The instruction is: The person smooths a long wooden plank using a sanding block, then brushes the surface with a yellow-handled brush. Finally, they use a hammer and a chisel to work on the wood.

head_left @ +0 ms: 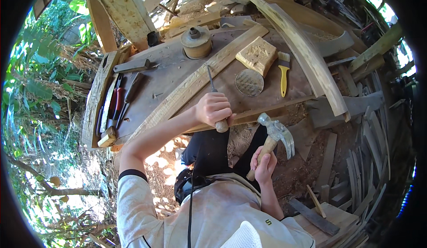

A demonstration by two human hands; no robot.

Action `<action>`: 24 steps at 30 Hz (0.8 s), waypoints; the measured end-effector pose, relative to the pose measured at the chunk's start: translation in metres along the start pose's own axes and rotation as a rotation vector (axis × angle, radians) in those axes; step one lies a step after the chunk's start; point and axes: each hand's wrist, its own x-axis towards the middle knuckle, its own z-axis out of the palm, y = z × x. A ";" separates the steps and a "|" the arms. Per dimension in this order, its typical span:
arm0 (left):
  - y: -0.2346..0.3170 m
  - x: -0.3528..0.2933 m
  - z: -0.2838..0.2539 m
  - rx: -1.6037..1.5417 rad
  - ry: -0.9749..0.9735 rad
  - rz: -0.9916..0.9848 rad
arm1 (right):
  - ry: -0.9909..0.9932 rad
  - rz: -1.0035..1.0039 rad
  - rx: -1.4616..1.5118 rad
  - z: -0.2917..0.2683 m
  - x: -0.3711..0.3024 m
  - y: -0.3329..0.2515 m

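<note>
My left hand (213, 109) is closed around the wooden handle of a chisel (211, 78), whose thin metal blade points away from me. The blade's tip lies over a long wooden plank (174, 98) that runs diagonally across the workbench (155, 77); whether it touches the wood I cannot tell. Several shallow cut marks show along the plank's face. Lower and to the right, my right hand (264, 166) grips a claw hammer (277, 131) by its wooden handle, with the metal head up and apart from the chisel.
On the bench are a carved wooden block (256, 56), a round flat disc (249, 82), a yellow-handled brush (283, 77) and a round canister (196, 43). Pliers (117, 102) and other tools lie at the left. A long curved timber (307, 57) crosses the right side. Scrap wood (369, 137) is piled beyond.
</note>
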 end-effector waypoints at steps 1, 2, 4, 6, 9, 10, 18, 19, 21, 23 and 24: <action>0.001 0.000 0.001 0.005 0.004 0.001 | -0.021 -0.005 -0.033 0.001 0.001 -0.002; 0.003 -0.001 0.001 0.009 0.007 0.002 | -0.026 -0.014 -0.054 0.003 0.001 -0.003; 0.004 -0.002 0.002 0.012 0.011 0.006 | -0.079 -0.032 -0.081 0.007 0.000 -0.009; 0.004 -0.003 0.001 0.009 0.011 0.010 | -0.120 -0.059 -0.092 0.014 -0.001 -0.017; 0.003 0.001 0.000 0.001 0.047 0.015 | -0.209 -0.127 -0.169 0.013 -0.002 -0.012; 0.003 0.000 0.001 0.012 0.046 0.011 | -0.155 -0.114 -0.160 0.022 -0.006 -0.017; 0.000 -0.006 0.004 0.065 0.071 -0.026 | -0.285 -0.212 -0.288 0.023 -0.006 -0.018; 0.000 -0.005 0.004 0.062 0.062 -0.022 | -0.283 -0.212 -0.286 0.024 -0.005 -0.019; -0.001 -0.003 0.004 0.056 0.045 -0.013 | -0.287 -0.200 -0.293 0.024 -0.005 -0.019; -0.003 -0.002 0.002 0.061 0.017 -0.027 | -0.303 -0.180 -0.309 0.023 -0.005 -0.018; -0.005 -0.002 0.001 0.063 0.003 -0.034 | -0.296 -0.176 -0.308 0.023 -0.004 -0.016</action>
